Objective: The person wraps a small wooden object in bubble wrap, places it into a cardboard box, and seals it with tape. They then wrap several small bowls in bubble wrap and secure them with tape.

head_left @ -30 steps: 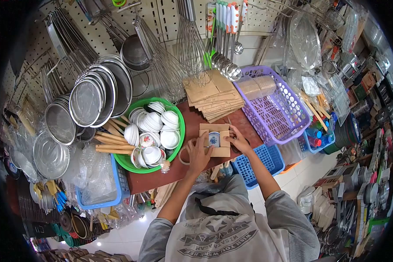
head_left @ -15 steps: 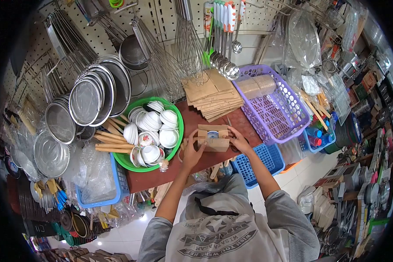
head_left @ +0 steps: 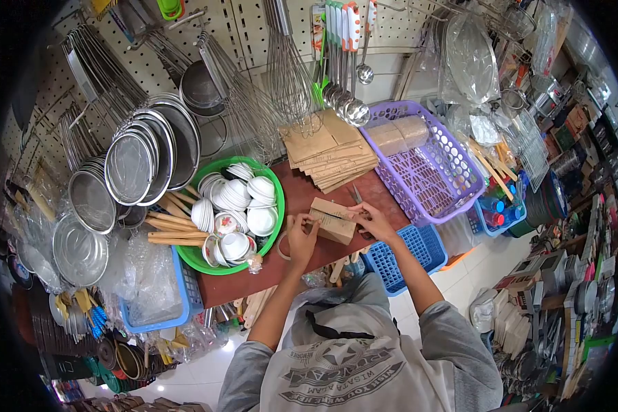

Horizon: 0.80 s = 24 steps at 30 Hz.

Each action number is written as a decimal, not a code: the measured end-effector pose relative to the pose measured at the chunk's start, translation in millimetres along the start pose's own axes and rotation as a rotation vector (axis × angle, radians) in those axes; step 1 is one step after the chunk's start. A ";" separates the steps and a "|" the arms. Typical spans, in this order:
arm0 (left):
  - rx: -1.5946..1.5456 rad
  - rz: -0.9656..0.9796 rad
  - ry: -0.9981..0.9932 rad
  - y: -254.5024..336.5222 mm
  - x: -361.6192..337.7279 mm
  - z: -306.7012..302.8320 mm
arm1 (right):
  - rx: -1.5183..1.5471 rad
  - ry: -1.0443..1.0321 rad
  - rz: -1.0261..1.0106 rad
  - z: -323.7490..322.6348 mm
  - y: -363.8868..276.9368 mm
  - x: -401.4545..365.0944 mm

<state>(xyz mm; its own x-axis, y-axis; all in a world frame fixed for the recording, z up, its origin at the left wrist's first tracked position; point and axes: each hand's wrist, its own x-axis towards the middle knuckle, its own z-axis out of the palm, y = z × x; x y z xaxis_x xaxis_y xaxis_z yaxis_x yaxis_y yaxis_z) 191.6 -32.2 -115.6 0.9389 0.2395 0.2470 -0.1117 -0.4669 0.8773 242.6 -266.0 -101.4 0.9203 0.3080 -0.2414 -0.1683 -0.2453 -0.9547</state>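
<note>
Box point(head_left: 333, 220) of brown cardboard sits between both hands over the front of the red-brown desk point(head_left: 299, 189), tilted, with its flaps folded shut. I cannot tell whether it rests on the desk or is lifted clear. The left hand point(head_left: 302, 237) curls onto the near left end, fingers closed on the edge. The right hand point(head_left: 372, 221) wraps the right end, thumb on top.

The box looks light and fairly stiff, but thin board like this probably dents under a hard squeeze, and the loose flaps may spring open. The ends and corners, where the walls meet, seem the firmest places to hold. What it contains is hidden, so it is best kept level.

A green basin point(head_left: 279, 196) of white bowls point(head_left: 262, 220) stands just left, and flat cartons point(head_left: 329, 147) are stacked behind.
</note>
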 end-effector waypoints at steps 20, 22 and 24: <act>0.032 0.101 -0.002 4.1 -0.7 30.5 | -0.245 -0.171 0.085 10.7 0.0 11.8; 0.028 0.116 -0.009 0.7 1.0 30.3 | -0.239 -0.207 0.131 11.4 1.5 16.5; 0.024 0.127 -0.008 -2.6 1.9 30.8 | -0.233 -0.235 0.196 11.6 6.6 23.3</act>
<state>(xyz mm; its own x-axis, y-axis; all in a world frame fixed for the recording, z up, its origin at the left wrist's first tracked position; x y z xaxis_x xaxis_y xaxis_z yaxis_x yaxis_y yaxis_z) 203.7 -56.7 -130.1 0.9203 0.1703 0.3523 -0.2222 -0.5135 0.8288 258.9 -249.8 -115.4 0.7680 0.4304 -0.4742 -0.2232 -0.5142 -0.8281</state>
